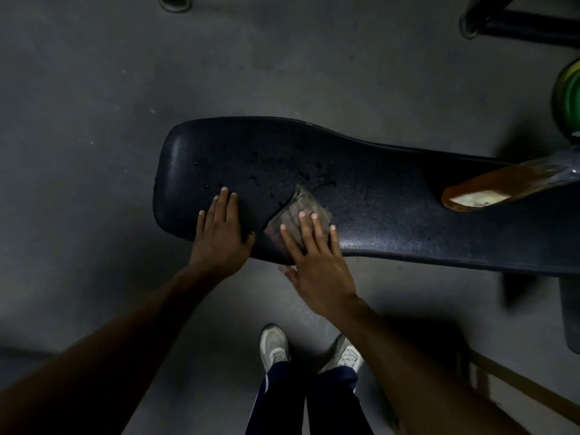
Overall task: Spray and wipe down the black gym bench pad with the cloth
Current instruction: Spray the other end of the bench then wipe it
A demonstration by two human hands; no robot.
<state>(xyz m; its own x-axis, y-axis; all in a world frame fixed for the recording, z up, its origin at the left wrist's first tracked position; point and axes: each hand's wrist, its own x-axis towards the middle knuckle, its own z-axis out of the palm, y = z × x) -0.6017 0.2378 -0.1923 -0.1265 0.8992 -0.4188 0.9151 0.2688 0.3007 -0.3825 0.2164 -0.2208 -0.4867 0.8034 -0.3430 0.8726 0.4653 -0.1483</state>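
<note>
The black gym bench pad (pixel 361 189) runs from centre left to the right edge, with wet droplets on its wide left end. A folded checked cloth (pixel 298 208) lies on the pad near its front edge. My right hand (pixel 317 259) presses flat on the cloth, fingers spread. My left hand (pixel 219 233) rests flat on the bare pad to the left of the cloth, holding nothing. A spray bottle (pixel 502 186) with amber liquid lies on its side on the right part of the pad.
Grey concrete floor (pixel 94 120) surrounds the bench. A green weight plate (pixel 568 98) sits at the right edge. Dark equipment frames (pixel 518 23) stand at top right. My white shoes (pixel 273 346) are below the pad. A wooden strip (pixel 518 381) crosses the lower right.
</note>
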